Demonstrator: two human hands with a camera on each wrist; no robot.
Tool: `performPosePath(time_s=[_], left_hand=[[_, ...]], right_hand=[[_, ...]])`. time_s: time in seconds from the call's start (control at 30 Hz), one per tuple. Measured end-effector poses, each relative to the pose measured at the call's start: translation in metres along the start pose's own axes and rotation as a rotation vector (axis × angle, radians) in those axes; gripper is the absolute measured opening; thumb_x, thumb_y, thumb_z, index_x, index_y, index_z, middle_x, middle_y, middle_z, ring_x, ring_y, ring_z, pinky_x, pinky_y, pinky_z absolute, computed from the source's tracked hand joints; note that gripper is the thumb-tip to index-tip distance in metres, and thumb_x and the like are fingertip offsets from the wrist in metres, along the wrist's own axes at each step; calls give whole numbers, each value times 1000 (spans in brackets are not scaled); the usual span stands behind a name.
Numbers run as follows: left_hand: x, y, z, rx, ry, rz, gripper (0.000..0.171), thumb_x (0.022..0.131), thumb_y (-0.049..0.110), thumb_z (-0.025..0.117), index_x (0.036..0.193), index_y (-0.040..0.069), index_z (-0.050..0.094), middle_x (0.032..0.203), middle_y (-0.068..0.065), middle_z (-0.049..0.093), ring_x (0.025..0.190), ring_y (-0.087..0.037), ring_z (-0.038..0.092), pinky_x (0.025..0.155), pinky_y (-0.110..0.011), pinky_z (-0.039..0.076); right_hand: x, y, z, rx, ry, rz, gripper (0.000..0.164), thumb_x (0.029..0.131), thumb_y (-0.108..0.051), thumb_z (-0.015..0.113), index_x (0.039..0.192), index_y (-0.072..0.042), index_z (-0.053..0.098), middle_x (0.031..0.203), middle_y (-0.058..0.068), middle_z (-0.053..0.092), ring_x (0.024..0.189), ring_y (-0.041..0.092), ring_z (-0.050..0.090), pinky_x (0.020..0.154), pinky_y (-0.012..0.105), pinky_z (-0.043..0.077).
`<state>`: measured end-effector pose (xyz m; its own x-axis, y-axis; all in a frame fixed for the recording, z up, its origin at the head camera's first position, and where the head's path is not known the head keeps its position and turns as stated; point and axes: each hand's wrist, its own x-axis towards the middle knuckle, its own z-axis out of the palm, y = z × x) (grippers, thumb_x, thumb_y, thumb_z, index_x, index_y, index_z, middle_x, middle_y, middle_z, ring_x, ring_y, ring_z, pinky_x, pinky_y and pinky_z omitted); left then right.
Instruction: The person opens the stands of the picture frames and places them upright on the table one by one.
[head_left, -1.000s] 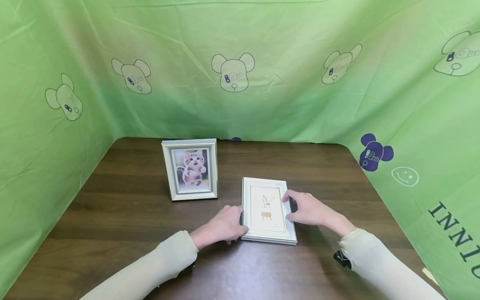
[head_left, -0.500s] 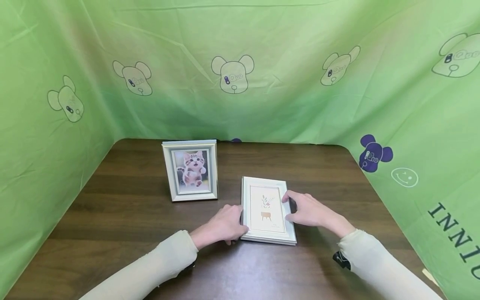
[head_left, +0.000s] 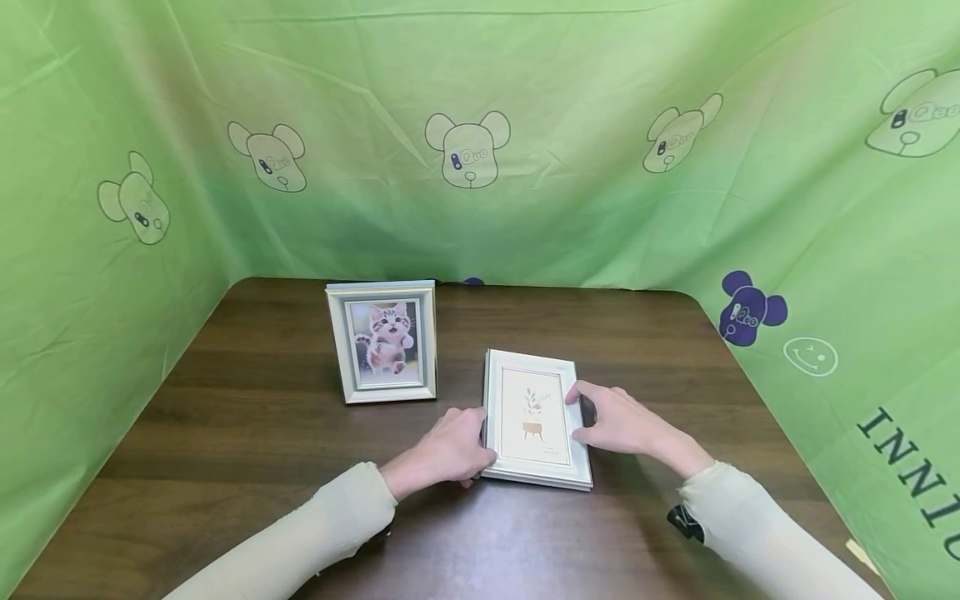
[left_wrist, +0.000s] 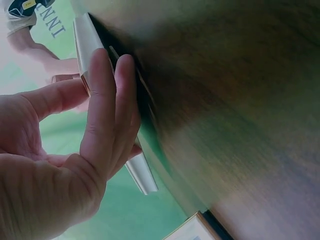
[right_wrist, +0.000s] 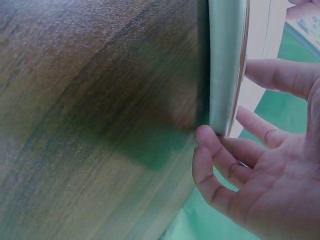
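Observation:
A white picture frame (head_left: 567, 473) with a potted-plant print lies face up, slightly tilted, between both hands. My left hand (head_left: 450, 446) grips its left side near the lower corner. In the left wrist view the thumb is on the front rim, and the fingers run along the frame's side (left_wrist: 142, 175) towards the dark back. My right hand (head_left: 622, 418) pinches the right side about midway. The right wrist view has the thumb at the front, with curled fingertips (right_wrist: 205, 135) at the frame's edge (right_wrist: 225, 65) and dark back.
A second white picture frame (head_left: 427, 342) with a kitten photo stands upright to the left, farther back. The brown wooden table (head_left: 262, 467) has green printed cloth (head_left: 570, 217) behind it and at both sides. A small pale object (head_left: 862, 554) is at the right edge.
The far end of the plant picture frame has risen slightly, while its near edge has hardly moved. Both hands keep their places on its sides. The kitten frame stands as before.

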<state>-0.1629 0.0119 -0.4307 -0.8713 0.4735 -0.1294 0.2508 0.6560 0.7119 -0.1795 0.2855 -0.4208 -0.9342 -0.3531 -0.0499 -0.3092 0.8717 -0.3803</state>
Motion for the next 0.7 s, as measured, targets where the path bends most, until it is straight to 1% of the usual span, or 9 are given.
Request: performPosePath(time_s=[0.2, 0.43, 0.57, 0.7], left_hand=[[-1, 1, -1, -13, 17, -9, 21, 79, 7, 66, 97, 8, 55, 52, 1, 56, 35, -13, 56, 36, -27, 45], [-2, 2, -1, -20, 30, -8, 25, 78, 6, 65, 101, 8, 55, 53, 3, 57, 36, -12, 57, 36, -26, 45], [-2, 2, -2, -48, 37, -1, 34, 78, 5, 66, 110, 6, 54, 54, 3, 57, 36, -14, 57, 35, -27, 45], [-3, 2, -3, -86, 53, 12, 52, 77, 3, 66, 126, 5, 49, 55, 1, 57, 36, -15, 57, 34, -28, 45]], right_hand=[[-1, 0, -1, 9, 5, 14, 41, 74, -18, 75, 110, -12, 58, 94, 6, 60, 72, 18, 48, 62, 33, 39], [-1, 0, 0, 1, 16, 26, 43, 73, -21, 75, 112, -13, 58, 82, 4, 57, 62, 16, 45, 55, 31, 37], [-2, 0, -1, -5, 39, 17, 43, 73, -21, 75, 112, -13, 58, 74, 2, 55, 59, 15, 44, 55, 31, 38], [-3, 0, -1, -1, 68, 9, 44, 73, -20, 75, 113, -13, 58, 73, 1, 55, 59, 14, 45, 55, 31, 39]])
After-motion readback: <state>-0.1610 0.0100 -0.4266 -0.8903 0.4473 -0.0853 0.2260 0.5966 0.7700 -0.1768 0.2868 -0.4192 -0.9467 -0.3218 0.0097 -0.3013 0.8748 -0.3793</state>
